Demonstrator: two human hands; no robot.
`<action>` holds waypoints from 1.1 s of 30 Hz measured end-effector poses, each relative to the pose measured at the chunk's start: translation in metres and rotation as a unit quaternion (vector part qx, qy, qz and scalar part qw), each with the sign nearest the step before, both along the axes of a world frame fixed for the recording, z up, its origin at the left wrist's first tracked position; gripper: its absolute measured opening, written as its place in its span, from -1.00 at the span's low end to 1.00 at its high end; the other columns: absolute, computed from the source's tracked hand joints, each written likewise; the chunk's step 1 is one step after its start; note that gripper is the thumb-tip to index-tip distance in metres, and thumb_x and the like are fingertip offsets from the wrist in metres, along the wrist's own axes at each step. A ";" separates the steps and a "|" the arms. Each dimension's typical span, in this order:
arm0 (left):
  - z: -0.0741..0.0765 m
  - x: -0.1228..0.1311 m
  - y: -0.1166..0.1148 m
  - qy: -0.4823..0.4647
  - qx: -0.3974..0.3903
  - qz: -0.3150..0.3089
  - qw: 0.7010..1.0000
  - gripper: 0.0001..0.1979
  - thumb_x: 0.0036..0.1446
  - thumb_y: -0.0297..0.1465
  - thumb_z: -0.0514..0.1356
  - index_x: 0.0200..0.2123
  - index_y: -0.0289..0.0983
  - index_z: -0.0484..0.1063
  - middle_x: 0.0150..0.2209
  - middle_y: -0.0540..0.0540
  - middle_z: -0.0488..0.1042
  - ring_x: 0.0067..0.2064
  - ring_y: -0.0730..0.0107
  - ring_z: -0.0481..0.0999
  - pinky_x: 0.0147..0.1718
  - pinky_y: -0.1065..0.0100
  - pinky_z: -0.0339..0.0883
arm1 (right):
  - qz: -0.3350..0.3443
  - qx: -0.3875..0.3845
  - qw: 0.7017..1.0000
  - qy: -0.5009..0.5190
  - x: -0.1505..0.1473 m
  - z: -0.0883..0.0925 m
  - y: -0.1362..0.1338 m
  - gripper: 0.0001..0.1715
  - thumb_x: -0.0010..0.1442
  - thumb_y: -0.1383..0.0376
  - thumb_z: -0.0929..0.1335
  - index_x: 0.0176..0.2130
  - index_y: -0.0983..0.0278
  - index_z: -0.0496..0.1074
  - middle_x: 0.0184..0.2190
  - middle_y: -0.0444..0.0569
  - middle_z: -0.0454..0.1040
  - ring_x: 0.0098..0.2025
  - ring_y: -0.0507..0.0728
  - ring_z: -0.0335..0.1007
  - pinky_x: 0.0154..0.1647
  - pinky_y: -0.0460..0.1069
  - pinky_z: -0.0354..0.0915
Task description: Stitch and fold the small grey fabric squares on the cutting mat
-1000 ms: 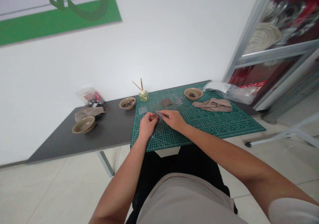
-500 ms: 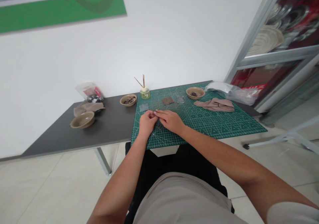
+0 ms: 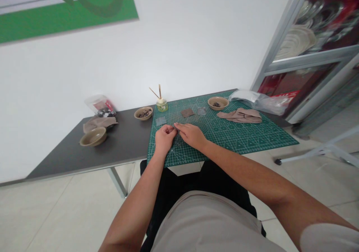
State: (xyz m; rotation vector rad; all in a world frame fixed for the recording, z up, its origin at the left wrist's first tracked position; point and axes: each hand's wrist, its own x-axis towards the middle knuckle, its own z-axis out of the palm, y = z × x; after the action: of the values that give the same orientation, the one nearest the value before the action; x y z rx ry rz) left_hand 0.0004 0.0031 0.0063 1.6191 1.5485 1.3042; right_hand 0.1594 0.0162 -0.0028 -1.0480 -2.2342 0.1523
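Observation:
Over the front part of the green cutting mat (image 3: 224, 140), my left hand (image 3: 164, 138) and my right hand (image 3: 192, 135) meet at the fingertips. Both are closed in a pinch around something small and dark between them, too hidden to name. Just beyond the fingers lie a clear square piece (image 3: 160, 121), a brown square piece (image 3: 187, 112) and another clear square piece (image 3: 202, 111). A tan bowl (image 3: 210, 103) with a few dark bits stands at the mat's back right. Beside it a brown cloth (image 3: 241, 116) is crumpled.
Left of the mat, the dark table (image 3: 120, 143) bears a bowl of dark bits (image 3: 137, 114), another tan bowl (image 3: 89, 139), a second brown cloth (image 3: 98, 123) and a clear container (image 3: 98, 104). A reed diffuser (image 3: 162, 105) stands by the wall; a plastic bag (image 3: 260, 100) lies at right.
The camera view has shifted slightly. My right fingertips have moved a little against the left ones, and a dark bit now shows between them.

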 end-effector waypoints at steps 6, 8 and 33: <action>-0.001 0.001 0.000 -0.003 0.005 0.000 1.000 -0.83 0.03 -0.27 0.26 -0.46 -0.26 0.44 -0.51 0.03 0.48 -0.46 0.45 0.39 -0.42 0.41 0.24 | 0.013 0.008 1.000 -0.013 -0.001 0.002 -0.003 -0.43 0.29 0.46 0.21 0.24 0.26 0.36 0.23 0.05 0.39 0.22 0.16 0.39 0.24 0.13 0.33; -0.002 0.001 0.001 0.011 0.015 0.002 1.000 -0.84 0.04 -0.30 0.24 -0.48 -0.26 0.41 -0.53 0.04 0.45 -0.47 0.46 0.37 -0.42 0.42 0.23 | 0.030 0.017 0.999 -0.017 -0.002 0.002 -0.003 -0.42 0.30 0.45 0.21 0.25 0.21 0.36 0.26 0.02 0.35 0.23 0.15 0.38 0.25 0.12 0.33; -0.003 0.000 0.002 0.008 0.028 -0.012 1.000 -0.79 -0.02 -0.38 0.26 -0.56 -0.24 0.26 -0.58 0.10 0.30 -0.50 0.50 0.26 -0.46 0.43 0.16 | 0.014 0.025 0.999 -0.037 0.000 0.001 -0.005 -0.44 0.32 0.42 0.19 0.26 0.30 0.33 0.26 0.05 0.35 0.19 0.17 0.42 0.17 0.10 0.40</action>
State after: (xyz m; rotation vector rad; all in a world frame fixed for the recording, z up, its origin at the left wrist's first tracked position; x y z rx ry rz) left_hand 0.0002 0.0052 0.0028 1.6804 1.5112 1.3354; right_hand 0.1595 0.0110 -0.0018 -1.0113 -2.3072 0.0714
